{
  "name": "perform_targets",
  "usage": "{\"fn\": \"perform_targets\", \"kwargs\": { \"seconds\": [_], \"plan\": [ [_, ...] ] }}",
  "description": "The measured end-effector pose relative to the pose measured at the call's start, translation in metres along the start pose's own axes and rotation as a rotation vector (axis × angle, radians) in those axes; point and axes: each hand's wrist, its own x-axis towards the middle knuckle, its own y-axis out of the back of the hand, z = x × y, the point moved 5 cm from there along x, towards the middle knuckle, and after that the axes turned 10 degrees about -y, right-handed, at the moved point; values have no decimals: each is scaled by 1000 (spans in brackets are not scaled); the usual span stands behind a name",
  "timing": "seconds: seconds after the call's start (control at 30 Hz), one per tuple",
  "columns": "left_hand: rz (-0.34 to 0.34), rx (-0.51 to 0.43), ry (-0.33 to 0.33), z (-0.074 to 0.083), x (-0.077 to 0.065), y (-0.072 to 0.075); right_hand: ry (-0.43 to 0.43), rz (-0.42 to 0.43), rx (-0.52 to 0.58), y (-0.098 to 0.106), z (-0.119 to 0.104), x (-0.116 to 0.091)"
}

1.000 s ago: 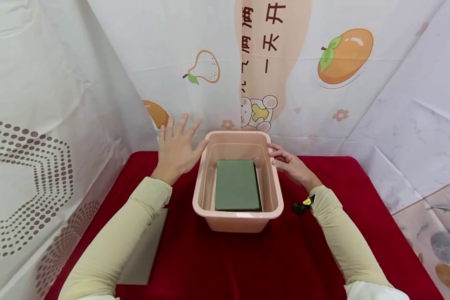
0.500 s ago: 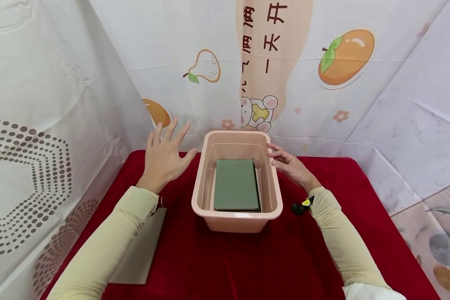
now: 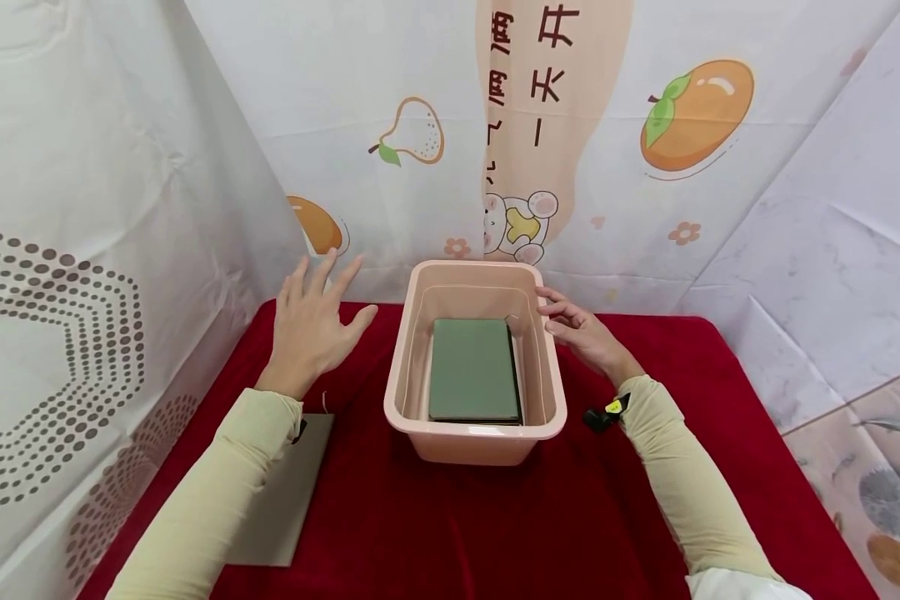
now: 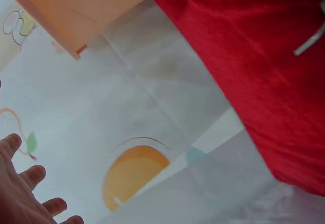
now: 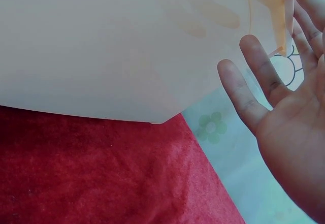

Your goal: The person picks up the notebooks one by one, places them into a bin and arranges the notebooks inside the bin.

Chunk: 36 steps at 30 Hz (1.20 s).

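A pink plastic basin (image 3: 476, 446) stands on the red cloth, with a green hardcover-like book (image 3: 474, 367) lying flat inside. Dark edges show beneath the book's right and near sides. To the left of the basin, my left hand (image 3: 309, 329) is raised, fingers spread and apart from the rim; it holds nothing. My right hand (image 3: 581, 333) is at the basin's right rim, its fingertips right at the edge. The right wrist view shows that hand (image 5: 289, 107) with relaxed, extended fingers close along the basin's outer wall (image 5: 91, 56).
A flat grey board (image 3: 285, 500) lies at the left, partly under my left forearm, with a thin white string at its top. Printed white curtains (image 3: 330, 75) rise behind and beside the red-covered table (image 3: 540, 533). A black strap with a yellow label (image 3: 611, 410) is on my right wrist.
My left hand has moved away from the basin, left and slightly down, uncovering more of the grey board and its string. The right hand, basin and book stay in place.
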Motion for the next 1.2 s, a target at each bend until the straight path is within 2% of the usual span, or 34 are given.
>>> {"fn": "perform_targets", "kwargs": {
  "seconds": [0.43,0.63,1.0,1.2],
  "plan": [
    [-4,-12,53,-32,-31,-11,-7,-4,0,-1,0,-3],
    [1,-15,72,-41,-38,-11,-18,13,-3,-2,0,-1],
    [-45,-14,103,-56,-59,-20,-23,9,-11,-4,2,-3],
    [-23,-29,108,-63,-67,-20,-18,8,0,-4,-1,-3]
  ]
}}
